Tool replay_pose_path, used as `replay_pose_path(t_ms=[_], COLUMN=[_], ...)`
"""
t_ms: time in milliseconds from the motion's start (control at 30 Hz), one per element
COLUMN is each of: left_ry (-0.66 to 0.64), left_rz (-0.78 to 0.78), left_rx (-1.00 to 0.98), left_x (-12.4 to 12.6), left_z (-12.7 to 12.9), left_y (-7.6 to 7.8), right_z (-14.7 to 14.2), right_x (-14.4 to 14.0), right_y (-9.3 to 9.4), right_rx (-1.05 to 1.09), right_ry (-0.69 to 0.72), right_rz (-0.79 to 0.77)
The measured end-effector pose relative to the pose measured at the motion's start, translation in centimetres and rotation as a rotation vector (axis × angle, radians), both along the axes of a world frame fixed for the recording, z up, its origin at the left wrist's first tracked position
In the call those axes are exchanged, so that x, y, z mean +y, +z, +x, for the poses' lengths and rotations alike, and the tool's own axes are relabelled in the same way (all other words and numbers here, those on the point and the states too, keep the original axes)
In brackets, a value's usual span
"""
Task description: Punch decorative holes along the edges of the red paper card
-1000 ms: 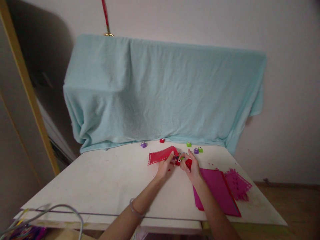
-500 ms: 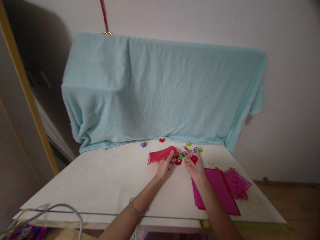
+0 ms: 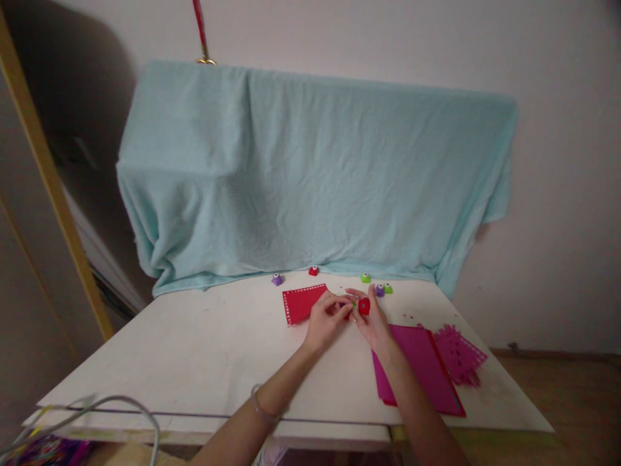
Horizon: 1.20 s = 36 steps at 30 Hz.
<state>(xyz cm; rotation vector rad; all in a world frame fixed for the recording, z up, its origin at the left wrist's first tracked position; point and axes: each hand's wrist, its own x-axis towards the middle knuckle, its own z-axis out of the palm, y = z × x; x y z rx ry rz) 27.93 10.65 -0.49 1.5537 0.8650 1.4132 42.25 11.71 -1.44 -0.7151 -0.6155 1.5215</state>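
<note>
In my right hand (image 3: 372, 321) is a small red craft punch (image 3: 363, 307), turned so that a dark spot on it faces up. My left hand (image 3: 326, 321) has its thumb and fingers pinched together close beside it. A bit of green (image 3: 354, 304) shows at those fingertips, but I cannot tell what they hold. Left of the fingers lies a red paper sheet (image 3: 301, 303) with punched holes along its edges, partly covered by my left hand. More small punches are mostly hidden behind my fingers.
Along the towel (image 3: 330, 175) stand a purple punch (image 3: 277, 279), a red one (image 3: 314, 270) and a green one (image 3: 365, 277). Another purple punch (image 3: 380, 291) and a green one (image 3: 388, 288) sit right of my hands. Magenta sheets (image 3: 422, 369) and punched magenta paper (image 3: 458, 356) lie at right.
My left hand has let go of the red sheet, which now lies on the table, and has moved right to meet my right hand. The right hand has shifted slightly left with the red punch.
</note>
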Motion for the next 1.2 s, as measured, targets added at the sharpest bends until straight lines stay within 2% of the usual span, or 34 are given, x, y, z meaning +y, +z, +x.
replay_pose_path(t_ms=[167, 433, 933, 1200], left_ry=[-0.01, -0.063, -0.039, -0.012], left_rz=[0.007, 0.065, 0.123, 0.147], left_rx=[0.038, 0.095, 0.193, 0.219], left_x=[0.1, 0.2, 0.3, 0.0], left_z=[0.3, 0.3, 0.2, 0.1], left_y=[-0.5, -0.9, -1.1, -0.8], right_z=[-0.7, -1.0, -0.8, -1.0], right_x=[-0.5, -0.7, 0.2, -0.2], right_y=[-0.2, 0.2, -1.2, -0.9], right_rx=[-0.124, -0.159, -0.369, -0.494], right_ry=[0.001, -0.017, -0.077, -0.139], right_rz=[0.023, -0.003, 0.062, 0.113])
